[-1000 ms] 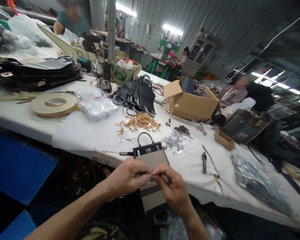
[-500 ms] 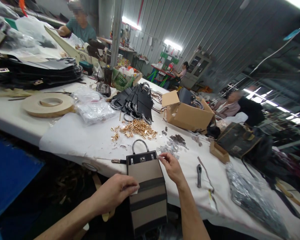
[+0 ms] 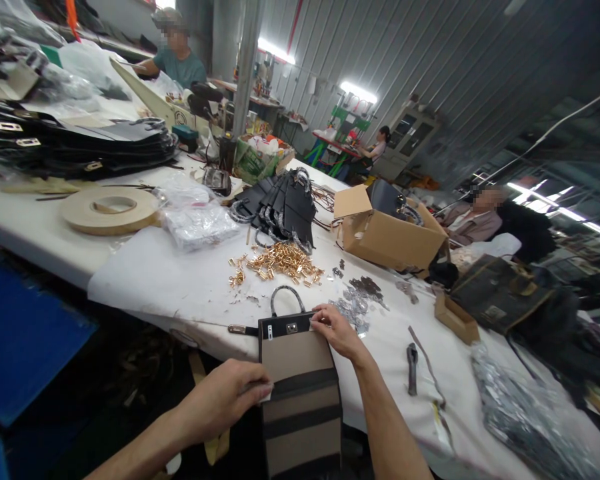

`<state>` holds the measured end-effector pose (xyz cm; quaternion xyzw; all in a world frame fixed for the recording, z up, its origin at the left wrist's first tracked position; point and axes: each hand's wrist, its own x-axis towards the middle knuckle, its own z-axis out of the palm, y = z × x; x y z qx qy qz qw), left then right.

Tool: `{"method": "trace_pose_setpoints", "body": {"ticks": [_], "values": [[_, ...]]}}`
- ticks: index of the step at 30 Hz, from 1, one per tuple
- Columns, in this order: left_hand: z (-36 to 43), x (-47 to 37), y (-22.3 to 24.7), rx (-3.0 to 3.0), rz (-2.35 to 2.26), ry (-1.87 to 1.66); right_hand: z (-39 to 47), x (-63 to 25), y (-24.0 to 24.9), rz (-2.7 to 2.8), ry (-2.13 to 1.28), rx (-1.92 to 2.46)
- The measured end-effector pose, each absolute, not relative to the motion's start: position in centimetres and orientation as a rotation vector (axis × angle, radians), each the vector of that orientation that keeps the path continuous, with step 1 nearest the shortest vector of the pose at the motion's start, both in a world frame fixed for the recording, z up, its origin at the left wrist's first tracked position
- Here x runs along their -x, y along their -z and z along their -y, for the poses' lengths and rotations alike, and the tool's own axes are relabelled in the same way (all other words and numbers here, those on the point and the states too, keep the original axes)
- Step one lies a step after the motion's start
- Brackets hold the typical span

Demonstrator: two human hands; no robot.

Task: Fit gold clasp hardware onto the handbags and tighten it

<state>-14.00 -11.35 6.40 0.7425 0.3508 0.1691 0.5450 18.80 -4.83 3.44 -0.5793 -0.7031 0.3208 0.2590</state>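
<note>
Striped bag piece (image 3: 300,353), right fingers (image 3: 324,316) at its upper corner

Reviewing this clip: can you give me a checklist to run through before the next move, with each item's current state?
1. Striped bag facing the camera: ok, stripes and closure plate show.
2. Left hand free: not ok, a small whitish piece is at its fingertips.
3. Slotted metal plate at the bag's upper left: ok, visible there.
4. Upper right corner fitted: cannot tell, the right hand covers it.
5. Handle clear of both hands: ok.
6. Bag fully on the white table: not ok, its lower part extends past the edge.
</note>
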Motion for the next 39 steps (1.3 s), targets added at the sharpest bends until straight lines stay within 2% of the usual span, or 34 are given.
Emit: {"method": "trace_pose_setpoints", "body": {"ticks": [10, 17, 20, 23, 29, 39], "values": [[10.7, 14.2, -5.2, -1.656, -0.863, -0.508, 4.6, -18.2, -0.3, 1.601, -0.921, 1.653], [9.9, 14.1, -5.6, -1.69, -0.949, -0.515, 5.1, -16.4, 2.6, 1.452, -0.54, 1.675], [9.8, 14.2, -6.2, -1.712, -0.939, -0.532, 5.6, -15.9, 1.3, 1.491, -0.333, 1.641], [9.8, 14.4, -6.8, -1.755, -0.927, -0.506, 7.1, -14.8, -2.4, 1.49, -0.215, 1.561], [10.1, 14.5, -7.4, -1.865, -0.89, -0.446, 12.3, -9.5, -8.9, 1.929, -0.741, 1.276], [11.2, 14.7, -7.5, -1.962, -0.794, -0.444, 14.3, -6.5, -8.1, 1.952, -0.851, 1.213]]}}
